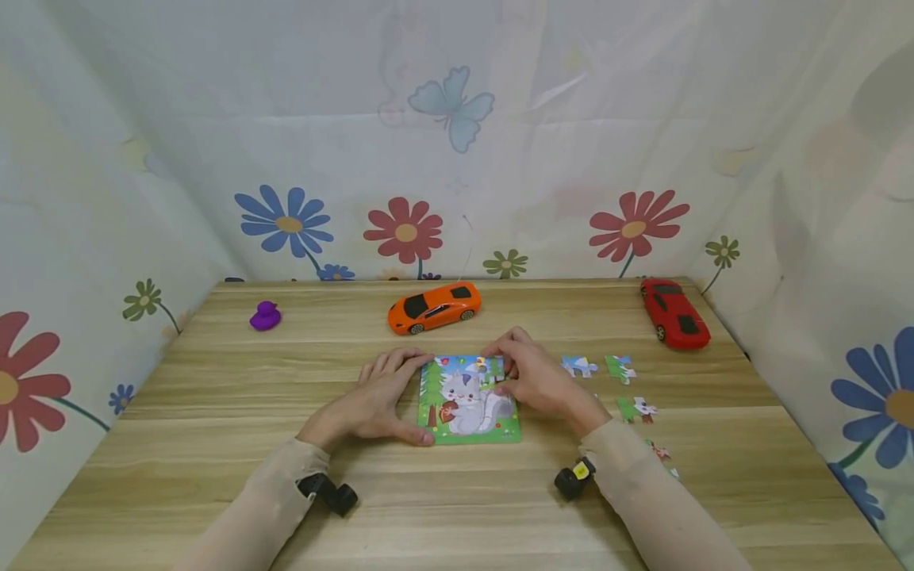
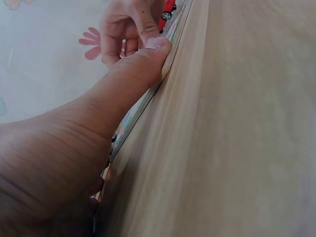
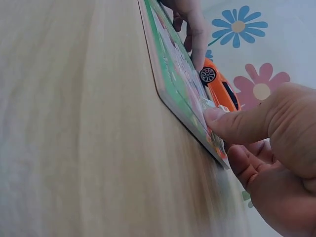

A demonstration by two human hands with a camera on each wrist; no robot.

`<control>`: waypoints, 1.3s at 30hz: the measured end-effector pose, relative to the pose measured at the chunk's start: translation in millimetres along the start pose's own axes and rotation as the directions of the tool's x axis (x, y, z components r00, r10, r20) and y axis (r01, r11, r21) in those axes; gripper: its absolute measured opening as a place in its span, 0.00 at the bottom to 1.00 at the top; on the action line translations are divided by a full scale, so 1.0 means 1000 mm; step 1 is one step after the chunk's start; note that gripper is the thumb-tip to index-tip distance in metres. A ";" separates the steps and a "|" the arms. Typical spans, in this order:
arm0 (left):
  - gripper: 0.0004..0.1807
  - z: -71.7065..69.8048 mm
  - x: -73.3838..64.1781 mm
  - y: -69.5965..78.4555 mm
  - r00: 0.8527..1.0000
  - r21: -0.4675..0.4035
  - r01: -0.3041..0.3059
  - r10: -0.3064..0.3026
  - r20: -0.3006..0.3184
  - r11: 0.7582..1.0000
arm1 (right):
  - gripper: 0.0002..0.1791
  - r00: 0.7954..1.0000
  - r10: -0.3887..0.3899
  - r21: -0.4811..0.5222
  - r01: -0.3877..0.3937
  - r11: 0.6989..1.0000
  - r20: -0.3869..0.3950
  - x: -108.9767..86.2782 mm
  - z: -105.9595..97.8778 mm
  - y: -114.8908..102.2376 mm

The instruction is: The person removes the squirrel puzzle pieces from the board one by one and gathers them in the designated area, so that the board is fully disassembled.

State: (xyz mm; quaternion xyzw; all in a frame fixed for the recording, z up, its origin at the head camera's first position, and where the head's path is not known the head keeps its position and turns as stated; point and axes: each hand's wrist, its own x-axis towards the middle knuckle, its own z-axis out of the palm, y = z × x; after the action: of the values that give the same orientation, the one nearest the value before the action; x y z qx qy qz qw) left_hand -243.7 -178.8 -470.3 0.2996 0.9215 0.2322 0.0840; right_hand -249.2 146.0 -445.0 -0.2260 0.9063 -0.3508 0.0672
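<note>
A jigsaw puzzle board point(image 1: 457, 438) with a grey squirrel picture lies flat on the wooden table. My left hand point(image 1: 377, 399) spans its left side, thumb on the lower left corner and index finger at the upper left corner. In the left wrist view, that straight thumb point(image 2: 154, 48) rests along the board's edge. Over the upper right part, my right hand point(image 1: 540, 381) pinches a small puzzle piece point(image 1: 494, 368) between thumb and index finger, close on the picture. In the right wrist view the right thumb point(image 3: 237, 123) covers most of that piece.
Several loose puzzle pieces point(image 1: 620, 368) lie to the right of the board, some partly behind the right forearm. An orange toy car point(image 1: 434, 308) stands behind the board, a red toy car point(image 1: 674, 314) at the back right, a purple toy duck point(image 1: 266, 316) at the back left.
</note>
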 end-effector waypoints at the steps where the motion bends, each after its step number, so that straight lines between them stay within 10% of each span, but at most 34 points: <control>1: 0.74 0.000 0.000 0.000 1.000 0.000 -0.001 0.001 -0.001 1.000 | 0.29 1.000 0.003 -0.001 -0.003 1.000 -0.001 0.000 0.000 0.000; 19: 0.75 -0.001 0.000 0.002 1.000 -0.001 -0.003 0.003 -0.001 1.000 | 0.28 1.000 -0.005 -0.042 0.004 0.999 -0.022 -0.001 -0.005 -0.002; 39: 0.74 -0.001 -0.001 0.003 1.000 -0.010 -0.016 0.016 -0.013 1.000 | 0.31 0.985 0.023 0.009 -0.022 1.000 -0.170 -0.017 -0.062 0.008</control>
State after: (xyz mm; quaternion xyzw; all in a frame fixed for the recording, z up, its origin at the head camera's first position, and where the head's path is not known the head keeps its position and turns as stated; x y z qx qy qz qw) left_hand -242.2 -177.5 -467.9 0.3050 0.9185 0.2395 0.0777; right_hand -254.3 196.6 -405.4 -0.1848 0.9099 -0.3713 -0.0058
